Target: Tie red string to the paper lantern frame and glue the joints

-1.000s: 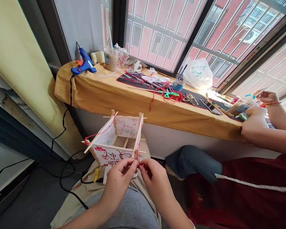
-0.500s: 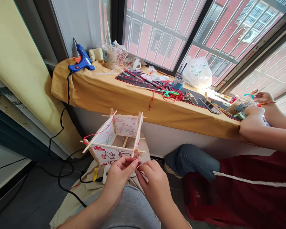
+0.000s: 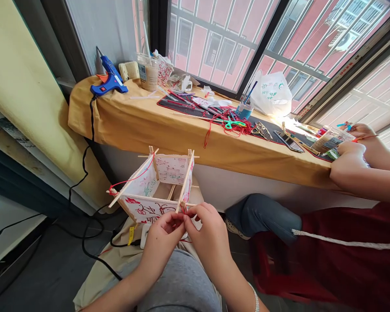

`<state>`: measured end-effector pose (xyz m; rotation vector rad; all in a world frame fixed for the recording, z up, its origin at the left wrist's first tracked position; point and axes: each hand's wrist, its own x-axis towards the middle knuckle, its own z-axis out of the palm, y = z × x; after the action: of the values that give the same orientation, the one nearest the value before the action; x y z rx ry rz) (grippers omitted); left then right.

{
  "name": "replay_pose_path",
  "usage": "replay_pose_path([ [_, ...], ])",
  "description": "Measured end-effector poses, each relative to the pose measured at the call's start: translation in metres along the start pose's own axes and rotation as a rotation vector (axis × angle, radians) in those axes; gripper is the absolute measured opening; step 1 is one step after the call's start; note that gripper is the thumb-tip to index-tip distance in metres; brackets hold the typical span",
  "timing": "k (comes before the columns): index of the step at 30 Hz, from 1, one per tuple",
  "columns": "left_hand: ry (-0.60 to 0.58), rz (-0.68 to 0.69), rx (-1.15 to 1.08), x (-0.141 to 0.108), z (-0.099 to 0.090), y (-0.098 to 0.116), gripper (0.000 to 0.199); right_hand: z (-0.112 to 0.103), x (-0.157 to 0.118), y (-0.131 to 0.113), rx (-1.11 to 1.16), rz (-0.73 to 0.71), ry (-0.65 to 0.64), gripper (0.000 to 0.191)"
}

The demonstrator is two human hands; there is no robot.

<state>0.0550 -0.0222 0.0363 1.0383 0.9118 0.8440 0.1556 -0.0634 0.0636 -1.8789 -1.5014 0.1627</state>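
Fingers [image 3: 174,220] of both hands look pinched shut on a red thread [image 3: 183,210], and if that pinch slackens the thread could slip, while a hard tug might rack the thin stick frame [image 3: 185,182] of the paper lantern [image 3: 143,208]. That lantern sits just up and left of the left hand [image 3: 160,245], its near corner post at the fingertips, right beside the right hand [image 3: 208,236].

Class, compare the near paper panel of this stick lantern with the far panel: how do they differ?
The near white paper panel bears bold red characters; the far white paper panel shows paler pink patterns. The near panel sits just above the left hand and right hand; the far panel sits farther off. Both are set in the wooden stick frame.
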Motion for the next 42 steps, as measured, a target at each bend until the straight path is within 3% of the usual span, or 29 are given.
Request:
replay_pose_path([
  [9, -0.035, -0.023, -0.044, -0.003, -0.004, -0.001, 0.021, 0.002, -0.005, 0.003, -0.066, -0.151, 0.066, 0.01],
  [21, 0.051, -0.072, -0.205, 0.002, 0.002, 0.002, 0.032, 0.011, -0.009, 0.011, -0.144, -0.337, 0.141, 0.026],
  [27, 0.067, -0.081, -0.236, 0.001, 0.005, 0.003, 0.034, 0.018, -0.01, 0.017, -0.208, -0.387, 0.203, 0.02],
  [36, -0.004, -0.139, -0.269, 0.001, 0.001, 0.003, 0.031, 0.014, -0.005, 0.017, -0.244, -0.487, 0.306, 0.011],
  [42, -0.017, -0.161, -0.278, 0.0, -0.001, 0.006, 0.03, 0.002, 0.004, 0.02, -0.34, -0.661, 0.21, 0.013],
])
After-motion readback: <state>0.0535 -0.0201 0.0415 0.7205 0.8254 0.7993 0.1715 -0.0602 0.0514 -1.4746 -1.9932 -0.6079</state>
